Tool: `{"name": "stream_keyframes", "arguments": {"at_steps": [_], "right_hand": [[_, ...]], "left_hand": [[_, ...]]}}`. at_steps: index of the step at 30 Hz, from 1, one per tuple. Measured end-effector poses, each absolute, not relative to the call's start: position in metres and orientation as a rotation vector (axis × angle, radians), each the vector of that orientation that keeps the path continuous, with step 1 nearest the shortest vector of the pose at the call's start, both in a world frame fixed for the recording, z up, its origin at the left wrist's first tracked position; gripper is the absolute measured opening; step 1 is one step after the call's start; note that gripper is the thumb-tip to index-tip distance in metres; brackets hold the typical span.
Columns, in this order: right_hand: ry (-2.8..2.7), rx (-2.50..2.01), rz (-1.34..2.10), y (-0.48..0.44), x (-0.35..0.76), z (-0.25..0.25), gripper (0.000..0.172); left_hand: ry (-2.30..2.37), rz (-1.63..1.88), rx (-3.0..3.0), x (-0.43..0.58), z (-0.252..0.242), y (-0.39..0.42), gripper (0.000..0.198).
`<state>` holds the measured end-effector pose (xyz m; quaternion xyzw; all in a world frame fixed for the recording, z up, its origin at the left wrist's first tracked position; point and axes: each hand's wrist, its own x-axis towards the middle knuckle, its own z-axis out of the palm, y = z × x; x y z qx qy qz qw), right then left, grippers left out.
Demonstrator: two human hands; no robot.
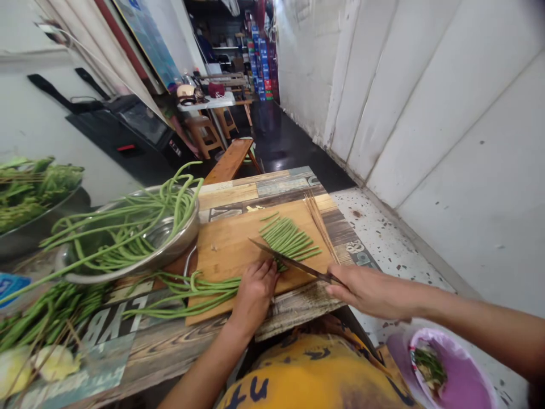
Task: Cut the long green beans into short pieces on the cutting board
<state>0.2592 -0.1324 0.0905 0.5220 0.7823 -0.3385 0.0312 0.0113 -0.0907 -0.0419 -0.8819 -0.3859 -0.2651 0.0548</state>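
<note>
My left hand (255, 292) is closed over a bunch of long beans (213, 289), pressing it down on the wooden cutting board (225, 241). The bunch's uncut length trails left over the board's edge. In my right hand (360, 287) is a knife (293, 261), its fingers wrapped round the handle. The blade slants up to the left, beside my left fingertips and across the beans. Just beyond the blade lies a row of cut bean pieces (287, 236). A bundle of thin skewers (320, 227) rests along the board's right side.
A metal bowl (193, 227) of long beans stands left of the board. Farther left are a basin (25, 241) of greens and loose green beans (51, 312). A pink bin (464, 372) with scraps sits on the floor at right. A wooden bench (230, 162) stands beyond the table.
</note>
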Motion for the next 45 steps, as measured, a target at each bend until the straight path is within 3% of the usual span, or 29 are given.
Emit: {"name": "stream_keyframes", "arguments": {"at_steps": [9, 17, 22, 28, 36, 45], "right_hand": [[2.619, 1.321, -1.031, -0.033, 0.275, 0.081, 0.031], [2.801, 1.086, -0.883, 0.018, 0.265, 0.078, 0.038], [2.885, 1.222, -0.936, -0.007, 0.274, 0.087, 0.036], [2.621, 1.796, -1.248, -0.085, 0.295, 0.104, 0.037], [2.264, 2.353, -1.548, -0.17, 0.302, 0.11, 0.041], [2.165, 2.483, -1.598, -0.206, 0.309, 0.089, 0.04]], "left_hand": [[-1.158, -0.935, -2.69, 0.007, -0.039, -0.101, 0.024], [-1.21, -0.695, -2.736, 0.025, -0.04, -0.095, 0.026], [-1.125, -0.396, -2.815, 0.058, -0.027, -0.083, 0.028], [-1.06, -0.254, -2.967, 0.094, -0.027, -0.059, 0.018], [-1.121, -0.379, -2.927, 0.108, -0.029, -0.044, 0.022], [-1.21, -0.613, -2.787, 0.073, -0.015, -0.07, 0.047]]}}
